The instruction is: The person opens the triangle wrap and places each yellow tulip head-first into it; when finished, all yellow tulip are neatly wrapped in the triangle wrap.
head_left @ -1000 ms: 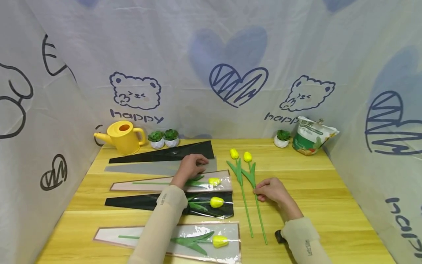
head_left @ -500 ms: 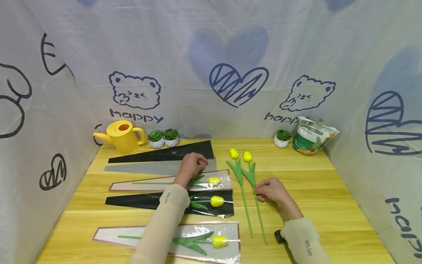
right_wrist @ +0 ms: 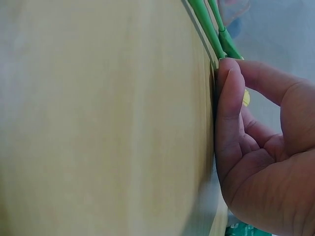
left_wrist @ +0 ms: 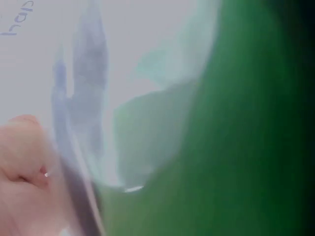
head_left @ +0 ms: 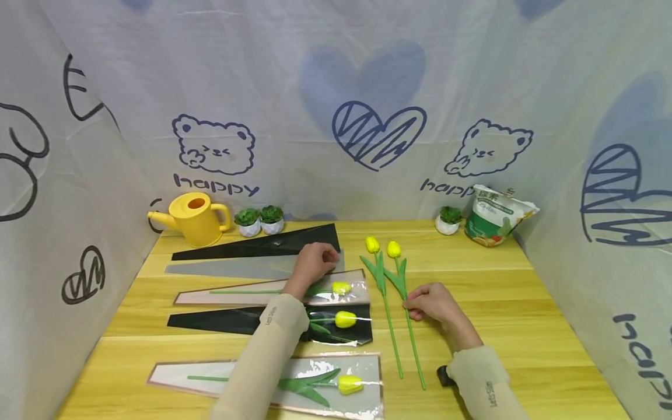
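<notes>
My left hand (head_left: 315, 261) is over the wide right end of a flat grey flower sleeve (head_left: 226, 268), its fingers curled and fingertips near the end edge. In the left wrist view its fingers (left_wrist: 22, 152) come close together at the lower left; I cannot tell whether they grip the sleeve. A blurred green leaf (left_wrist: 246, 147) under clear film fills much of that view. My right hand (head_left: 433, 302) pinches the stem of the right yellow tulip (head_left: 394, 249) between thumb and forefinger, just below its leaves. Another yellow tulip (head_left: 372, 244) lies beside it.
A black sleeve (head_left: 273, 242) lies behind the grey one. In front are pink-edged (head_left: 194, 297), black (head_left: 205, 321) and white (head_left: 170, 372) sleeves, each with a tulip inside. A yellow watering can (head_left: 194, 219), potted succulents (head_left: 272, 219) and a green-white bag (head_left: 493, 217) stand along the back.
My left hand has shifted slightly right along the grey sleeve toward its wide end. The right hand and both loose tulips have stayed in place.
</notes>
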The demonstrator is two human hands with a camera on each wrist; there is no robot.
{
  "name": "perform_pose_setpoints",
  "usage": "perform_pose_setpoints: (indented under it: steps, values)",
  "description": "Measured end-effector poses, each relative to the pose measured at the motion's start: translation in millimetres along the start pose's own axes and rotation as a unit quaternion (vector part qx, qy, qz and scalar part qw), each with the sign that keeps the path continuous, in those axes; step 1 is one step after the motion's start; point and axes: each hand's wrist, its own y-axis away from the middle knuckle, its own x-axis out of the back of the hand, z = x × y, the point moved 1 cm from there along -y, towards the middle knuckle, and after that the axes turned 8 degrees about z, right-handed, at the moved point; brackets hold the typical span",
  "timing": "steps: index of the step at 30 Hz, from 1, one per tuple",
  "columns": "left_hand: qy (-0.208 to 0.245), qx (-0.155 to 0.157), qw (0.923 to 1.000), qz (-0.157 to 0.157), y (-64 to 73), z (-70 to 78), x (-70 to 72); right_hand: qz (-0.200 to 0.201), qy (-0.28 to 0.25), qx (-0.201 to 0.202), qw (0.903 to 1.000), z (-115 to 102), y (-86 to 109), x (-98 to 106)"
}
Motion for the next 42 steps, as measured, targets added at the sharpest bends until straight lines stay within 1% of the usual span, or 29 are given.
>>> perform_pose_setpoints:
  steps: [4,8,13,19,21,24,30,32,37,42]
  values:
    - [0.025,0.013,0.9996,-0.008,1.0,-1.8,-1.4,-0.005,-0.001,0.002,1.0,-1.3,0.2,-0.3]
    - [0.037,0.022,0.9991,0.0,1.1,-3.3,-2.3,-0.004,-0.005,0.0,1.0,-2.2,0.3,0.2]
    - [0.03,0.017,0.9994,0.009,-1.2,-1.4,-3.7,0.0,-0.008,-0.006,1.0,-1.3,0.5,0.6]
    - [0.038,0.035,0.9986,0.014,0.3,-2.4,-5.6,0.0,-0.006,-0.009,0.9999,0.0,0.6,0.0]
    - [0.042,0.037,0.9983,0.018,1.0,-3.2,-5.8,-0.001,-0.003,-0.012,0.9999,0.1,0.5,-0.2]
    - [0.043,0.033,0.9983,0.024,0.9,-3.5,-5.8,-0.002,-0.003,-0.014,0.9999,-0.2,0.0,-0.5]
    - [0.04,0.013,0.9988,0.025,1.0,-2.5,-4.6,0.001,-0.008,-0.013,0.9999,-1.1,-1.4,0.0]
    - [0.043,0.015,0.9987,0.025,2.0,-2.5,-4.1,0.0,-0.007,-0.011,0.9999,-0.7,-1.9,0.1]
    - [0.053,0.033,0.9978,0.02,3.3,-2.1,-4.0,-0.001,-0.004,-0.009,1.0,1.0,-2.9,-0.3]
    - [0.038,0.041,0.9981,0.025,0.1,-1.2,-6.1,-0.001,-0.003,-0.007,1.0,1.8,-3.5,0.2]
